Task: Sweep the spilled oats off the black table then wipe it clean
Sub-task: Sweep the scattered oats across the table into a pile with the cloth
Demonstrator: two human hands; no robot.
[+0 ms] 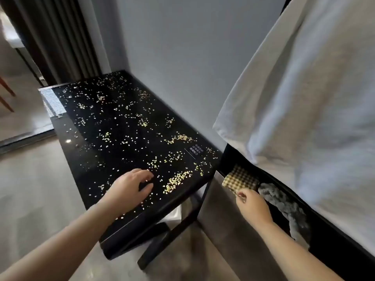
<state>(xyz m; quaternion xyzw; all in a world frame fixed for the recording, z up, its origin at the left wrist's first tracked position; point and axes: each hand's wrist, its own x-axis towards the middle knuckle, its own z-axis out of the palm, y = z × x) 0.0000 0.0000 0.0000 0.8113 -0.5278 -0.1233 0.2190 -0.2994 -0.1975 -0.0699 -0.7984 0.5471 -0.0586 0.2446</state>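
Head view, lower right: the checked cloth [241, 177] is pinched by the right hand [251, 203] and should be lifted clear first. Fingers of the left hand [129, 185] are loosely curled, empty, over the black table [121, 157]; oats [178, 179] are scattered beyond, across centre frame.

Pale oats [177, 180] lie scattered across the glossy black table [95, 175], thickest at its near-right corner.

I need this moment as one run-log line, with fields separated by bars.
oats: scattered on black table | left hand: over near table edge | right hand: pinches checkered cloth
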